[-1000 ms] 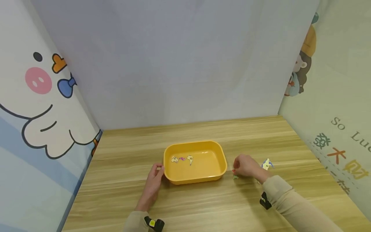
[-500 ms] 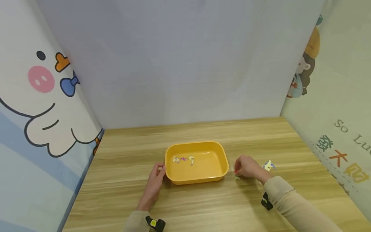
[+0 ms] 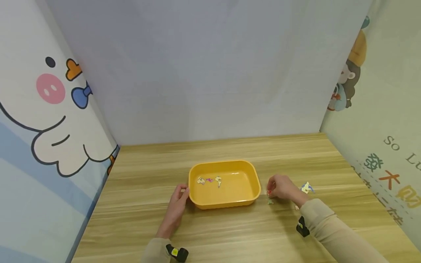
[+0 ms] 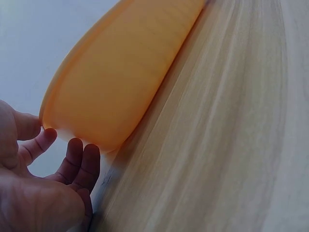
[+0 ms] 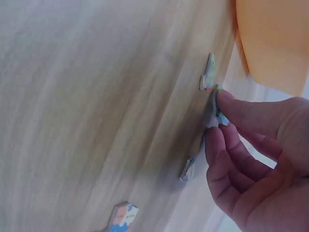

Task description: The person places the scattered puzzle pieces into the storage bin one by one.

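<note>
At the left end of a yellow plastic tray [image 3: 227,190], my left hand [image 3: 176,202] holds the rim; in the left wrist view the thumb [image 4: 29,126] and index fingertip meet there. To the tray's right, my right hand [image 3: 283,188] is low over the table. It pinches a small flat printed piece [image 5: 221,116] between thumb and fingers, tilted on edge in the right wrist view. A green piece [image 3: 270,201] lies just in front of those fingertips. Inside the tray, towards its left, are two cream pieces [image 3: 201,180] and a small purple piece [image 3: 209,180].
A blue-and-yellow piece [image 3: 306,187] lies on the wooden table [image 3: 230,233] beyond the right wrist, and a smaller piece [image 3: 297,208] is partly behind that wrist. A pale curtain [image 3: 210,73] backs the table. Printed cloths [image 3: 49,128] hang at both sides.
The head view has shifted slightly. Near the right fingertips, more of the red piece shows now. The left hand stays at the tray's rim.
</note>
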{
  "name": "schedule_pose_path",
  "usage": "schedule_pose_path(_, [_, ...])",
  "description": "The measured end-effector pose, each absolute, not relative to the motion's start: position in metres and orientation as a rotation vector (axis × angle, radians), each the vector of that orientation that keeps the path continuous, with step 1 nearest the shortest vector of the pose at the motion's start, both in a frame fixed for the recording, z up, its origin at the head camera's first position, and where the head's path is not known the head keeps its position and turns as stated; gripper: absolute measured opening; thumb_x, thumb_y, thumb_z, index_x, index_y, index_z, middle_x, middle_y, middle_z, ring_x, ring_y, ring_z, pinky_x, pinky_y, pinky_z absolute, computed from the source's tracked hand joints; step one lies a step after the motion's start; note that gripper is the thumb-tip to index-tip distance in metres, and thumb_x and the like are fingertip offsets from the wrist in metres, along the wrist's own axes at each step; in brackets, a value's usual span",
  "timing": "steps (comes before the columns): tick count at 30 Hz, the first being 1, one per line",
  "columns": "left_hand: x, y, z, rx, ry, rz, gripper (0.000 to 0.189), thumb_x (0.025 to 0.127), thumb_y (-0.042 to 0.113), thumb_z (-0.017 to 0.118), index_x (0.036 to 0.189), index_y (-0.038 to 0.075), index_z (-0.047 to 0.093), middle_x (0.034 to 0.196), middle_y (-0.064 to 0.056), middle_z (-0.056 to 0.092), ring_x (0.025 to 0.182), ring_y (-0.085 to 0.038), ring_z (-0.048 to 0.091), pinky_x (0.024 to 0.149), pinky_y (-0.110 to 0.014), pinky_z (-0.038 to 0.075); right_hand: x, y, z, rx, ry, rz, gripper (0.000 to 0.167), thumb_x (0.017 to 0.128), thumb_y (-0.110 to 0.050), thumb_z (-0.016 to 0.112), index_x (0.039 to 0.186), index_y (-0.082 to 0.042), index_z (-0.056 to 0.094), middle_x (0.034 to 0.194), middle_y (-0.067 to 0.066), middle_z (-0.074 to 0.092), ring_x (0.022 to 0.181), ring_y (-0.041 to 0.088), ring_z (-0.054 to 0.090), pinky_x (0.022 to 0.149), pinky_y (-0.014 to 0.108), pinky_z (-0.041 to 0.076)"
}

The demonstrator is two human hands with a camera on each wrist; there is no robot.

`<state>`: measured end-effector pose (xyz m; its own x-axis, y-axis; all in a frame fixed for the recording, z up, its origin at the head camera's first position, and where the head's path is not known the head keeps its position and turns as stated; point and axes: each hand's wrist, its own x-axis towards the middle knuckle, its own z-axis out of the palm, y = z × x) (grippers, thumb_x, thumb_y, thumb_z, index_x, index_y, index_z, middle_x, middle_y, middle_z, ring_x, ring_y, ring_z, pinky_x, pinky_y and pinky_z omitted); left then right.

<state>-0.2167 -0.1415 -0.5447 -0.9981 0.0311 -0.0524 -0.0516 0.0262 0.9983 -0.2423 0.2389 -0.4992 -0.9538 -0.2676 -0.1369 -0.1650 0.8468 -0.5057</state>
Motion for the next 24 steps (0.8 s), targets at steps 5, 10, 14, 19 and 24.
schedule_pose_path(5, [-0.217,-0.141,-0.545,-0.033,2.204,2.147,0.022,0.102,0.019,0.046,0.11,-0.002,0.048,0.085,-0.011,0.052,0.083,-0.028,0.05,0.073,-0.034,0.039,-0.244,0.243,-0.498,-0.404,2.827,-0.769,0.016,0.066,0.0,0.081,0.075,-0.005,0.069,0.069,-0.002,0.063,0.065,0.013,0.055,0.064,0.034,0.047])
schedule_pose_path(10, [-0.218,-0.141,-0.546,-0.055,2.202,2.127,0.023,0.103,0.02,0.045,0.112,-0.001,0.048,0.088,-0.011,0.052,0.085,-0.029,0.05,0.074,-0.035,0.038,-0.247,0.247,-0.496,-0.408,2.823,-0.748,0.011,0.07,-0.004,0.08,0.075,-0.007,0.072,0.071,-0.003,0.064,0.066,0.013,0.054,0.065,0.035,0.046])
schedule_pose_path(14, [-0.219,-0.141,-0.546,-0.057,2.187,2.124,0.024,0.103,0.021,0.043,0.113,-0.001,0.048,0.088,-0.011,0.051,0.086,-0.03,0.05,0.074,-0.037,0.038,-0.248,0.249,-0.494,-0.364,2.796,-0.746,0.007,0.074,-0.005,0.079,0.078,-0.006,0.073,0.075,-0.001,0.067,0.069,0.014,0.056,0.067,0.036,0.047])
schedule_pose_path(19, [-0.22,-0.141,-0.547,-0.059,2.189,2.122,0.023,0.103,0.02,0.043,0.112,-0.001,0.048,0.087,-0.01,0.051,0.085,-0.028,0.049,0.073,-0.036,0.037,-0.247,0.25,-0.486,-0.353,2.763,-0.788,0.006,0.077,-0.002,0.075,0.083,-0.002,0.073,0.078,0.003,0.067,0.069,0.016,0.058,0.064,0.035,0.049])
schedule_pose_path(24, [-0.22,-0.141,-0.548,-0.063,2.203,2.124,0.023,0.103,0.021,0.044,0.111,0.0,0.048,0.087,-0.011,0.051,0.084,-0.028,0.049,0.073,-0.035,0.038,-0.249,0.251,-0.478,-0.365,2.715,-0.87,0.007,0.079,0.001,0.072,0.086,0.001,0.073,0.079,0.005,0.067,0.066,0.015,0.058,0.06,0.033,0.05])
